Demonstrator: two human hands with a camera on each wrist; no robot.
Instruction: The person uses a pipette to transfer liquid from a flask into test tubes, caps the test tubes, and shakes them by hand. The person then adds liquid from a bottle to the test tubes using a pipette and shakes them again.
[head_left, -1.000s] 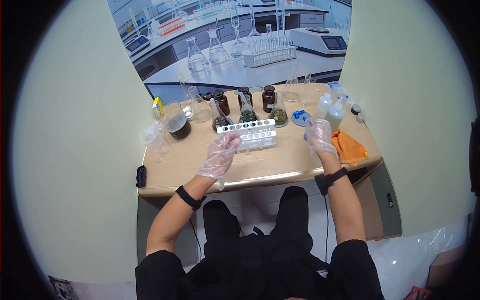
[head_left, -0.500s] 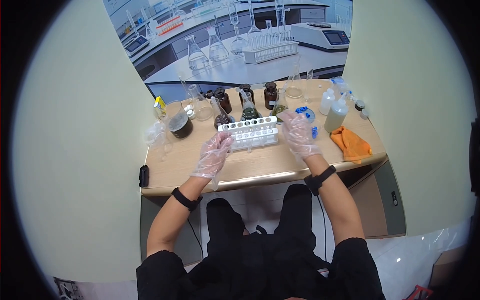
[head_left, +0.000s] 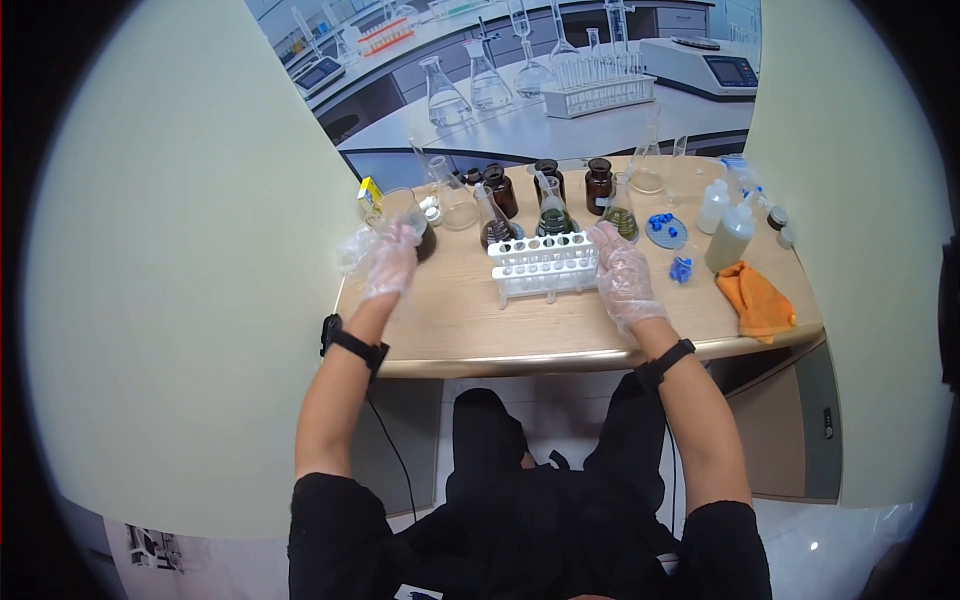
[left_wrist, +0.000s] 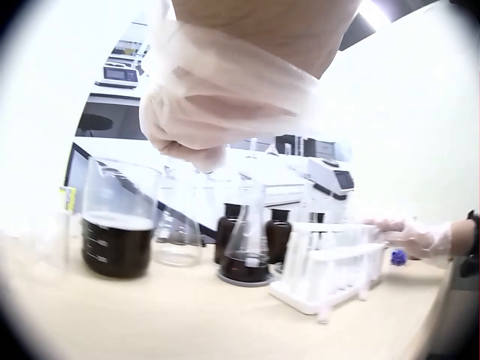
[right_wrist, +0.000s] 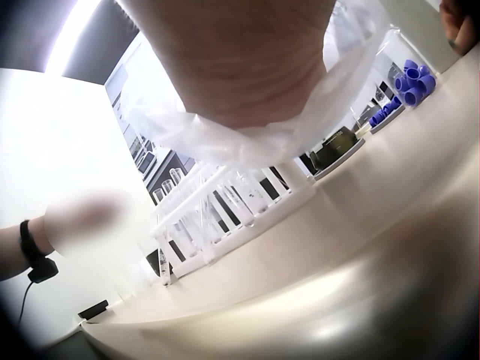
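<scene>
A white test tube rack [head_left: 545, 268] with clear test tubes stands near the middle of the table. My gloved right hand [head_left: 625, 275] grips its right end, and in the left wrist view those fingertips lie along the rack's upper rail. At the table's left, my gloved left hand [head_left: 390, 262] overlaps a large beaker [head_left: 428, 243] of dark liquid in the head view. From the left wrist, that hand hangs above the table, its fingers loosely bent around nothing visible, with the beaker to its left. Three conical flasks of dark [head_left: 494, 232], green [head_left: 553, 222] and olive liquid [head_left: 620, 222] stand behind the rack.
Brown bottles [head_left: 598, 185] and clear conical flasks [head_left: 458, 212] line the back. At the right are a dish of blue caps [head_left: 665, 232], loose blue caps [head_left: 681, 270], two plastic bottles [head_left: 731, 243] and an orange cloth [head_left: 757, 302]. A yellow box [head_left: 370, 188] sits far left.
My left hand has moved left from the rack's left end to beside the beaker. From near the plastic bottles, my right hand has come left to the rack's right end. The head view has shifted.
</scene>
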